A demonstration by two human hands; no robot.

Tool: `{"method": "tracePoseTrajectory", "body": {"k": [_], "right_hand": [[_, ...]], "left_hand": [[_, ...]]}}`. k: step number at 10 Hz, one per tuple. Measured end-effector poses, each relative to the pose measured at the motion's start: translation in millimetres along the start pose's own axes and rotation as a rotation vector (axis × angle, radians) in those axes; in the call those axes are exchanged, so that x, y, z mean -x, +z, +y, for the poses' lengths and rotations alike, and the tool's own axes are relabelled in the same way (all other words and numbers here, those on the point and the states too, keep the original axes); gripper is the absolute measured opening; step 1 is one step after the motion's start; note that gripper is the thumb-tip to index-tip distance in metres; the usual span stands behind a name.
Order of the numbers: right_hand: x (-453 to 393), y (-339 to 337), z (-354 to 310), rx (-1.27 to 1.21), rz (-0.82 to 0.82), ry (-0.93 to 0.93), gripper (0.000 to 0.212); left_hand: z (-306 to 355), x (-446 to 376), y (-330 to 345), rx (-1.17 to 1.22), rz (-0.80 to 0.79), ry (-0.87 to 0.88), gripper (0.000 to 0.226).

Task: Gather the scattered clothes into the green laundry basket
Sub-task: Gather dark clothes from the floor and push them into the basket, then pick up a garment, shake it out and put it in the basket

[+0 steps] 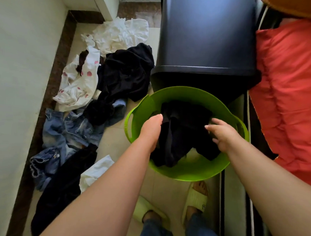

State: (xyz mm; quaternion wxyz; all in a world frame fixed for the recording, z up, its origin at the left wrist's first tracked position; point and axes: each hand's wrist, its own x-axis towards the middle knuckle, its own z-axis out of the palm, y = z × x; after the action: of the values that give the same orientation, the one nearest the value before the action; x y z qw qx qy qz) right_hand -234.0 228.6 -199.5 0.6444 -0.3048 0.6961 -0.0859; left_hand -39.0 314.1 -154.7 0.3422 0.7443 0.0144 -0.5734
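Basket (184, 171), round glossy green plastic with cut-out handles, stood on the tile floor (114, 142) holding a crumpled black garment (184, 129). Left hand (151, 130) pinched its fold; right hand (221, 135) hovered loosely curled. Rumpled denim (65, 131), white cloth (119, 34) and dark fabric (124, 73) lay scattered leftward.

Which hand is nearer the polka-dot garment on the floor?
Left. The left hand is at the green basket's left side, toward the polka-dot garment; the right hand is over the basket's right side, farther away.
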Motion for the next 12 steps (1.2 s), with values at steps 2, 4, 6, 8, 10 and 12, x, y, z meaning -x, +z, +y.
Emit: {"method": "tracePoseTrajectory", "body": {"k": [2,4,6,8,10,12], "right_hand": [[-2.4,17.6,3.9,0.197,-0.052,-0.033,0.037],[10.9,66.9,16.8,0.371,-0.153,-0.065,0.027],[42.6,130.5,28.2,0.479,-0.314,-0.051,0.028],[66.5,225.4,58.4,0.639,-0.412,-0.067,0.019],[67.5,355.2,136.9,0.719,-0.400,0.044,0.020],[35.2,445.2,249.9,0.827,-0.373,0.099,0.021]], "left_hand": [[-29.8,-11.5,-0.7,-0.180,0.014,-0.038,0.019],[-50.8,-13.5,-24.6,-0.147,0.006,-0.078,0.018],[-69.0,-20.4,-74.0,-0.077,-0.053,-0.162,0.035],[-101.5,-33.7,-160.8,-0.050,-0.071,-0.151,0.029],[-171.5,-58.6,-319.0,-0.018,0.019,-0.250,0.015],[-277.5,-124.1,-452.3,-0.083,0.150,-0.292,0.034]]}}
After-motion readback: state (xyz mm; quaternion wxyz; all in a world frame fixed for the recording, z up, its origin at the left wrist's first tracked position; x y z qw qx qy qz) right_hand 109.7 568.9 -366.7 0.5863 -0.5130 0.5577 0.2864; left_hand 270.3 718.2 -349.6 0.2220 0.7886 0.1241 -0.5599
